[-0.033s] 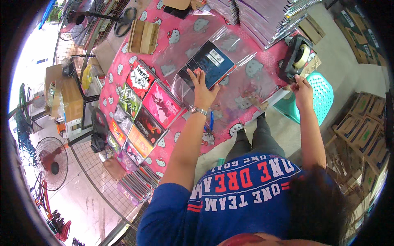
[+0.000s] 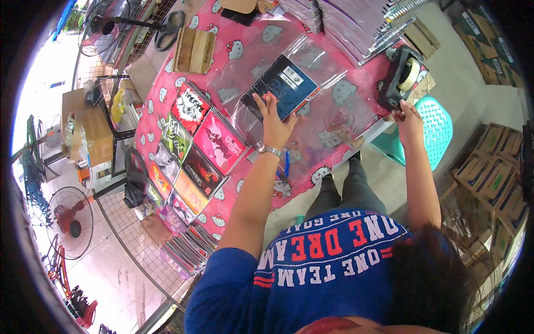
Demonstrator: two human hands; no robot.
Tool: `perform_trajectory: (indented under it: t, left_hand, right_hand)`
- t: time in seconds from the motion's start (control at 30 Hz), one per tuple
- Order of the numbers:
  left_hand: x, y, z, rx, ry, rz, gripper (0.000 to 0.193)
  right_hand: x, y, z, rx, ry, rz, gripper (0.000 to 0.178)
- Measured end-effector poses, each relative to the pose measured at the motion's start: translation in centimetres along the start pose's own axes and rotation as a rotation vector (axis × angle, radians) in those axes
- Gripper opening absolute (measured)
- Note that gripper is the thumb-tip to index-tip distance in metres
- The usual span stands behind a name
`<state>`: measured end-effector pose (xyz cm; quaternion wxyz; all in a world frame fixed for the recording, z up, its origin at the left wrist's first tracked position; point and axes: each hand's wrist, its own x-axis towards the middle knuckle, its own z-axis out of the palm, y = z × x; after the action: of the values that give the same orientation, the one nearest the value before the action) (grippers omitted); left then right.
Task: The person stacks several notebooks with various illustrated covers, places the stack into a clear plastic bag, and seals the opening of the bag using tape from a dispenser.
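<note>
A dark blue spiral notebook lies tilted on a sheet of clear plastic on the table. My left hand rests on its near edge with the fingers spread, pressing down rather than gripping. At the table's right side stands a black tape dispenser with a roll of clear tape. My right hand pinches at the dispenser's near end, where the tape comes off. The tape between the fingertips is barely visible. A blue pen-like item lies just below my left wrist.
Several colourful notebooks are laid out left of my left hand on the pink tablecloth. A wooden box stands at the far left. More plastic-wrapped spiral notebooks are stacked at the back. A green stool stands beside my right arm.
</note>
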<state>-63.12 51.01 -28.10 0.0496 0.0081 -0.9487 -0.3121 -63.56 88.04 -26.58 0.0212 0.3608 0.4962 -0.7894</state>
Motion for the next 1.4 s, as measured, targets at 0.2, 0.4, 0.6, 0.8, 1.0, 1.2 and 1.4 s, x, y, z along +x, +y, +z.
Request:
perform_trajectory:
  t: [0.2, 0.4, 0.6, 0.8, 1.0, 1.2, 1.4]
  left_hand:
    - [-0.4, -1.6, 0.8, -0.019, 0.094, 0.055, 0.08]
    - [-0.5, -1.6, 0.8, -0.136, 0.056, -0.032, 0.081]
    - [-0.4, -0.2, 0.3, -0.166, 0.047, -0.089, 0.08]
    - [-0.6, -0.8, 0.6, -0.076, 0.057, -0.023, 0.079]
    - [-0.5, -0.5, 0.8, -0.107, 0.076, -0.022, 0.077]
    - [-0.4, -0.1, 0.4, -0.116, 0.007, -0.029, 0.075]
    - [-0.3, -1.4, 0.5, -0.107, 0.001, 0.02, 0.075]
  right_hand:
    - [-1.3, 1.0, 1.6, 0.369, 0.032, -0.007, 0.011]
    - [-4.6, 5.7, 0.9, 0.227, 0.105, 0.002, 0.011]
    - [-0.1, 7.7, 4.5, 0.656, -0.648, 0.706, 0.007]
    - [-3.7, 7.3, 14.1, 0.689, -0.061, 0.49, 0.011]
    - [-10.6, 3.3, 7.8, 0.295, 0.059, 0.324, 0.009]
    - [-11.5, 4.5, 3.8, 0.145, 0.092, 0.234, 0.01]
    - [-4.9, 10.6, 4.3, 0.489, -0.09, 0.409, 0.007]
